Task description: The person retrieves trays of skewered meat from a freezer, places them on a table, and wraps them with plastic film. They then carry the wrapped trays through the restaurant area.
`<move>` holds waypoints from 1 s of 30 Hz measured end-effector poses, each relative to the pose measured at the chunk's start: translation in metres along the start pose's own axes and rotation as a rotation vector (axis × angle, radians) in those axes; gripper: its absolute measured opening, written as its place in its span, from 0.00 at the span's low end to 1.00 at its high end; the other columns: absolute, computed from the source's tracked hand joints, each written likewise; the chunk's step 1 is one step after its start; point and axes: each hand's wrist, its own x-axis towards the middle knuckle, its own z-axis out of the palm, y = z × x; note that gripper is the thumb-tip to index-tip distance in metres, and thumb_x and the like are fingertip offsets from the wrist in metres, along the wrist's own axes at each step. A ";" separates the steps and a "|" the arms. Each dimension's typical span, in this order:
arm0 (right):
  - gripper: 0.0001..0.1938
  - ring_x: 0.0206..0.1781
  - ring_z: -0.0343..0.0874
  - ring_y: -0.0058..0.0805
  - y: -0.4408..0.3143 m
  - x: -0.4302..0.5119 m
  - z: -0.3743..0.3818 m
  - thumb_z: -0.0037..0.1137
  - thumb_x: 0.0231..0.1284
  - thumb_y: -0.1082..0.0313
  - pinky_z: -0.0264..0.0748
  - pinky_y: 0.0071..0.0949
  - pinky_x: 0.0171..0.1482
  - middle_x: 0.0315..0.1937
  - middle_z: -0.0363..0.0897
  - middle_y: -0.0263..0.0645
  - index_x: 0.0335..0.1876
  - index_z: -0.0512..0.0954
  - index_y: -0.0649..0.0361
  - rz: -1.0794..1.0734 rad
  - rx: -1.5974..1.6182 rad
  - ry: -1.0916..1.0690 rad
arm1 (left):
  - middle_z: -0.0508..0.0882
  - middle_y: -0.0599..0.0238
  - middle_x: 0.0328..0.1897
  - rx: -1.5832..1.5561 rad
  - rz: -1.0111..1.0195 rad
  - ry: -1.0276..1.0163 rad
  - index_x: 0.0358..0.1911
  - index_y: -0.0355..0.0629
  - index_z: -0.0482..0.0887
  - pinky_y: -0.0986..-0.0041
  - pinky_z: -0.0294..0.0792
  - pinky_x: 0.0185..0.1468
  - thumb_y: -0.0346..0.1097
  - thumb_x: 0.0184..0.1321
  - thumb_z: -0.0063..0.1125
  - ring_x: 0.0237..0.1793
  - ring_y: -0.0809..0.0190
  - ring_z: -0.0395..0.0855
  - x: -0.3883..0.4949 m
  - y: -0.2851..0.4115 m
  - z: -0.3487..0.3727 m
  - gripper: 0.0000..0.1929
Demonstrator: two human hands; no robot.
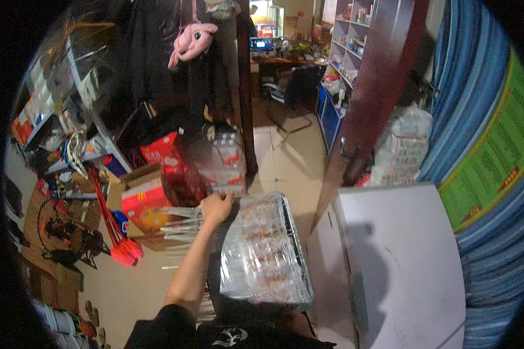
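Observation:
Before me is a metal tray (304,257) of food under clear plastic wrap (238,266). Brownish pieces of food (268,257) show in rows through the shiny film. My left hand (217,208) is at the tray's far left corner, its fingers curled over the edge; the fingertips are partly hidden. Pale flat sticks (181,229) jut out to the left beside and below this hand, under my forearm. My right hand is out of view.
A white-topped cabinet or freezer (415,253) stands close on the right. An open brown door (375,87) and a doorway lie ahead, with a chair (303,87) beyond. Red cartons (146,205), red-tipped rods (126,251) and a cluttered shelf (76,144) are left. A pink plush toy (194,41) hangs above.

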 end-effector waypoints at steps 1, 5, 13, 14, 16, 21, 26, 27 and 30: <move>0.12 0.43 0.71 0.33 -0.017 0.012 0.010 0.51 0.61 0.66 0.70 0.32 0.47 0.38 0.74 0.40 0.43 0.71 0.66 0.008 -0.007 0.002 | 0.83 0.46 0.35 0.006 -0.013 -0.007 0.33 0.40 0.86 0.59 0.67 0.50 0.62 0.56 0.44 0.41 0.44 0.81 0.017 0.001 0.010 0.29; 0.12 0.44 0.71 0.33 -0.096 0.067 0.056 0.51 0.61 0.66 0.70 0.33 0.48 0.39 0.74 0.40 0.44 0.71 0.66 0.005 -0.040 0.003 | 0.84 0.47 0.34 0.039 -0.013 0.026 0.33 0.42 0.87 0.59 0.67 0.50 0.62 0.56 0.45 0.41 0.44 0.81 0.100 0.021 0.043 0.28; 0.12 0.45 0.71 0.33 -0.271 0.132 0.173 0.51 0.62 0.66 0.69 0.34 0.50 0.41 0.74 0.40 0.46 0.71 0.66 -0.116 -0.081 0.035 | 0.84 0.50 0.34 -0.061 0.155 0.013 0.30 0.42 0.87 0.57 0.65 0.52 0.59 0.57 0.45 0.40 0.46 0.81 0.312 0.155 0.107 0.27; 0.12 0.45 0.71 0.33 -0.293 0.136 0.182 0.51 0.62 0.66 0.69 0.34 0.50 0.41 0.74 0.40 0.46 0.71 0.66 -0.134 -0.091 0.052 | 0.84 0.51 0.32 -0.113 0.160 -0.045 0.28 0.42 0.87 0.58 0.65 0.52 0.58 0.56 0.46 0.40 0.46 0.81 0.333 0.177 0.121 0.25; 0.12 0.46 0.71 0.33 -0.335 0.146 0.204 0.51 0.62 0.66 0.69 0.35 0.50 0.42 0.74 0.40 0.46 0.71 0.66 -0.161 -0.116 0.076 | 0.84 0.51 0.32 -0.111 0.153 -0.098 0.28 0.43 0.87 0.58 0.65 0.52 0.57 0.56 0.46 0.39 0.46 0.81 0.376 0.213 0.140 0.25; 0.13 0.46 0.71 0.33 -0.439 0.212 0.274 0.51 0.62 0.66 0.68 0.35 0.52 0.43 0.74 0.40 0.47 0.71 0.66 -0.248 -0.192 0.132 | 0.84 0.54 0.33 -0.136 0.335 -0.196 0.28 0.44 0.88 0.58 0.65 0.53 0.57 0.56 0.47 0.41 0.47 0.80 0.503 0.305 0.209 0.24; 0.13 0.47 0.71 0.34 -0.536 0.275 0.368 0.51 0.62 0.67 0.68 0.36 0.53 0.44 0.74 0.39 0.48 0.71 0.66 -0.350 -0.259 0.179 | 0.84 0.59 0.32 -0.124 0.497 -0.176 0.26 0.50 0.88 0.59 0.64 0.51 0.56 0.56 0.49 0.42 0.52 0.79 0.651 0.373 0.262 0.20; 0.13 0.47 0.71 0.34 -0.556 0.283 0.387 0.51 0.62 0.67 0.68 0.36 0.53 0.44 0.74 0.39 0.48 0.71 0.66 -0.376 -0.286 0.185 | 0.84 0.59 0.32 -0.130 0.539 -0.147 0.26 0.50 0.88 0.60 0.64 0.51 0.56 0.56 0.50 0.42 0.52 0.79 0.682 0.385 0.269 0.20; 0.14 0.48 0.71 0.34 -0.606 0.304 0.438 0.51 0.62 0.67 0.67 0.37 0.54 0.45 0.74 0.39 0.49 0.71 0.66 -0.432 -0.354 0.199 | 0.84 0.61 0.33 -0.108 0.613 -0.239 0.28 0.50 0.88 0.61 0.63 0.52 0.55 0.57 0.51 0.43 0.54 0.79 0.755 0.408 0.291 0.19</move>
